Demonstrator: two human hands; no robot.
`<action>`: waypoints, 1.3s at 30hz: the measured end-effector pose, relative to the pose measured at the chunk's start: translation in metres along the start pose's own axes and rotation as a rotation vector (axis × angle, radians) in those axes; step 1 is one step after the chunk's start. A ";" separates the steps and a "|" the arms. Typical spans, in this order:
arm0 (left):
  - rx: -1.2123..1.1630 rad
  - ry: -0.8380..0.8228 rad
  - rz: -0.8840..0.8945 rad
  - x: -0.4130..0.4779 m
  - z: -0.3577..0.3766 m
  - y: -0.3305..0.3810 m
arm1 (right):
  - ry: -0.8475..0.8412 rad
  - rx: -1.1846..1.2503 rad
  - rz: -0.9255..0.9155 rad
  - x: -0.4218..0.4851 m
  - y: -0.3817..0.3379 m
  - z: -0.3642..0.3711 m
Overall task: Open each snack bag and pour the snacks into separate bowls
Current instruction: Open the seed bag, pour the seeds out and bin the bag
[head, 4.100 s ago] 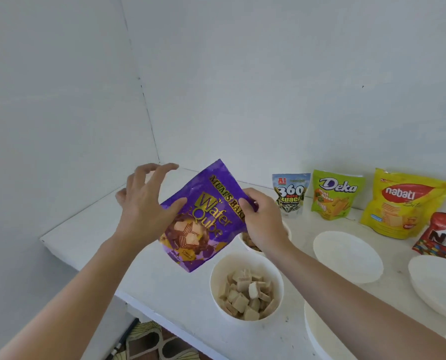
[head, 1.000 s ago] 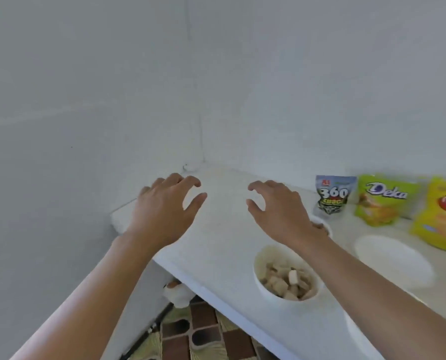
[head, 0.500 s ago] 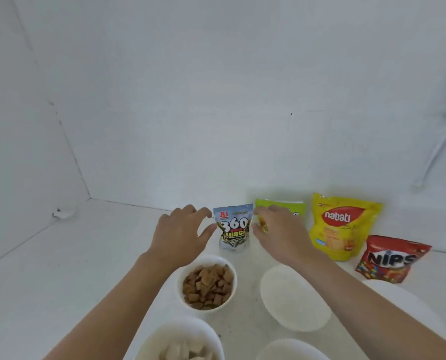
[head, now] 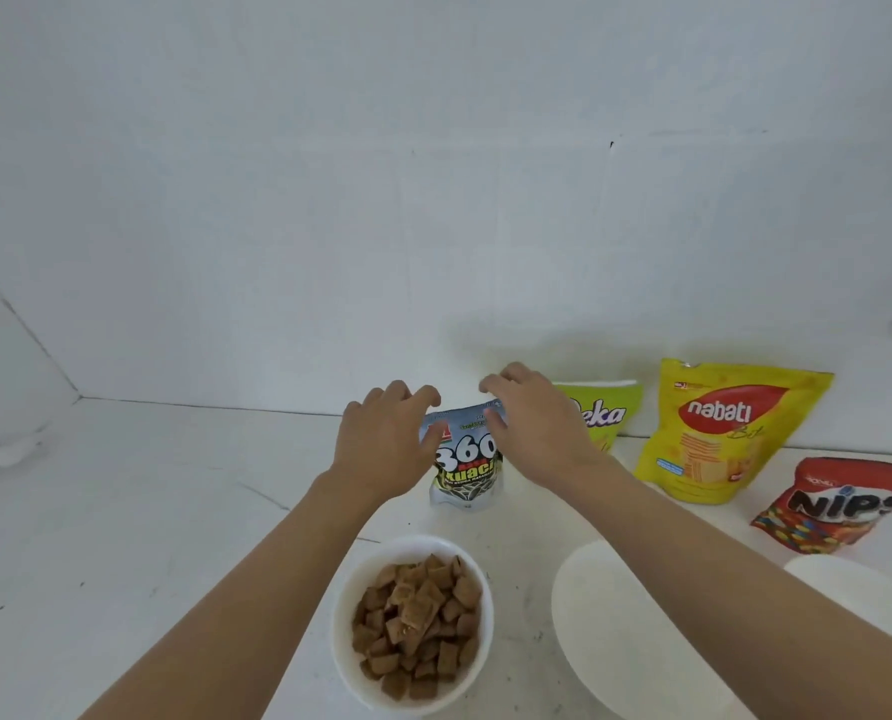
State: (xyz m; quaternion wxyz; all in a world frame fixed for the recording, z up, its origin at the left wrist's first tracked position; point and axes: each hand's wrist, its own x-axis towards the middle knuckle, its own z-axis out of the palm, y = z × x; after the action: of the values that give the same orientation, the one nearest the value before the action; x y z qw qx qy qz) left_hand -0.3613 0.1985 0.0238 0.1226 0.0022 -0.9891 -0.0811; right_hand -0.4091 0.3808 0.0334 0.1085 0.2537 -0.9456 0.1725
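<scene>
A small grey "360 Kuaci" snack bag (head: pixel 467 470) stands upright on the white counter (head: pixel 147 511) near the back wall. My left hand (head: pixel 386 444) curls over the bag's top left corner and covers its left edge. The bag's top right corner is pinched by my right hand (head: pixel 537 433), thumb on the front. In front of the bag, a white bowl (head: pixel 338 631) holds brown pillow-shaped snacks. An empty white bowl (head: pixel 615 626) sits to its right, under my right forearm.
Along the wall to the right stand a green Deka bag (head: pixel 607 413), a yellow Nabati bag (head: pixel 729 433) and a red Nips bag (head: pixel 844 506). Another white bowl (head: pixel 849 589) lies at the right edge. The wall corner is far left.
The purple wafer bag has gone from my hands. The view swung right from the counter's left end, and both hands reached forward and closed on the top of the Kuaci bag.
</scene>
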 end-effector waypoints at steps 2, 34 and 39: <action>0.018 -0.026 0.020 0.005 0.009 -0.003 | -0.029 -0.005 0.010 0.004 -0.001 0.011; 0.080 0.147 -0.205 -0.215 -0.153 -0.141 | 0.017 0.329 -0.445 -0.064 -0.243 0.008; 0.088 0.035 -0.281 -0.255 -0.137 -0.154 | -0.117 0.303 -0.460 -0.086 -0.263 0.034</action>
State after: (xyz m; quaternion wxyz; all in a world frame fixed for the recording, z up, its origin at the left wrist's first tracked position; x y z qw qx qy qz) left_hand -0.0828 0.0310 0.0685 0.1270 0.1474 -0.9794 -0.0541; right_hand -0.2040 0.1920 0.0486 0.0509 0.4844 -0.8312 0.2681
